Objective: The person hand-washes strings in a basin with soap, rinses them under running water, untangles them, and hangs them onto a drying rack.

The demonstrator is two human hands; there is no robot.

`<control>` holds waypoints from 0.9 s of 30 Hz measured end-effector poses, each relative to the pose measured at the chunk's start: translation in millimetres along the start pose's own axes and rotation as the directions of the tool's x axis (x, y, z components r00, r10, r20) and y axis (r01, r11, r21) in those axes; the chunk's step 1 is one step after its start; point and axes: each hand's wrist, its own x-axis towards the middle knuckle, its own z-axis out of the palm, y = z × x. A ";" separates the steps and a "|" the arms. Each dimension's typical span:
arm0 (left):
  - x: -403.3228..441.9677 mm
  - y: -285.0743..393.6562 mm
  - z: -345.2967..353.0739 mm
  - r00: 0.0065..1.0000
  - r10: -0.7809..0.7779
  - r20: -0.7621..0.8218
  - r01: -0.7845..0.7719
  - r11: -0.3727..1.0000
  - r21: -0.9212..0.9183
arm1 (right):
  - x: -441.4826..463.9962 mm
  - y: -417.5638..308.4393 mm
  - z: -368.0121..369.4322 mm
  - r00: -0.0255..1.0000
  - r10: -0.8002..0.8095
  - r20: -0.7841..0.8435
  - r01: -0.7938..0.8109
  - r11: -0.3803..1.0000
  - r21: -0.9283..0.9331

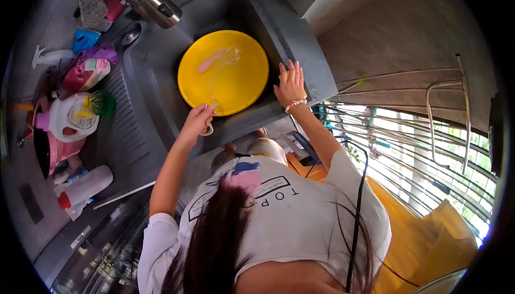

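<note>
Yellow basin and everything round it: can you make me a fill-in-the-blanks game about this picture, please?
1. The round basin sits inside the ____.
2. The long thing lying in the basin is the colour ____.
3. The beaded bracelet is on the person's ____ wrist.
4. The three black letters in a row on the white shirt spell ____.

Missing words, in order: sink; pink; right; TOP.
</note>
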 end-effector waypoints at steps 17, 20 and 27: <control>54.0 -7.6 -94.8 0.971 0.218 -0.102 0.016 0.364 0.931 | 53.9 -182.8 166.4 0.382 -0.692 0.612 0.348 0.721 0.599; 93.5 -35.7 -83.4 1.000 -0.025 0.005 -0.001 0.148 0.989 | 71.6 -157.0 298.3 0.392 -0.714 0.580 0.451 0.699 0.555; 208.7 -85.4 -46.4 0.861 0.504 0.073 0.047 -0.221 0.974 | 134.2 -143.8 273.4 0.764 -0.246 0.597 0.079 0.953 0.292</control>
